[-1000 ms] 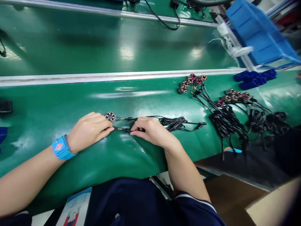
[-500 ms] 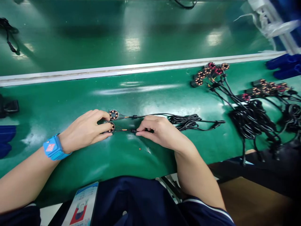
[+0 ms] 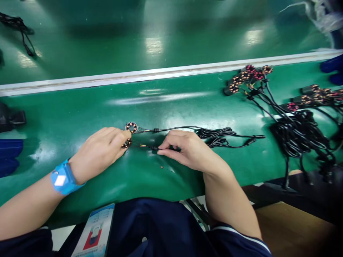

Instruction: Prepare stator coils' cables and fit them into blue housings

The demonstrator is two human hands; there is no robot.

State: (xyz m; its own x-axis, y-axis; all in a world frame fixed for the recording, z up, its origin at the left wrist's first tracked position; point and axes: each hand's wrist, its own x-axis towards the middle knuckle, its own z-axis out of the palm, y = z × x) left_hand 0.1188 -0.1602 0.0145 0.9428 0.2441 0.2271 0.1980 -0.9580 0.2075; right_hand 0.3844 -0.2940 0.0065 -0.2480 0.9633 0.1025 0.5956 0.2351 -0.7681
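My left hand (image 3: 104, 151) is closed around a small copper-wound motor stator (image 3: 127, 143), which is partly hidden by the fingers. Just behind it lies a second stator (image 3: 131, 127), a ring with copper windings, its thin wires leading right into a black cable (image 3: 177, 127). Between thumb and fingertips, my right hand (image 3: 178, 148) pinches another black cable (image 3: 154, 147) close to its end, where short orange-tipped wires stick out toward the left hand. Both cables run right into coiled bundles (image 3: 217, 134). A blue wrist strap (image 3: 65, 178) sits on my left wrist.
At the right lie several stators (image 3: 245, 76) with a heap of black cables (image 3: 289, 134). A white strip (image 3: 166, 71) crosses the green table behind my hands. Blue objects (image 3: 10, 157) and a black part (image 3: 13, 117) are at the left edge. A tiny copper-coloured bit (image 3: 161, 167) lies near my right hand.
My left hand has turned and closed more over the nearer stator, which now tilts and shows less of its face. My right hand keeps its pinch on the cable. The view has shifted slightly.
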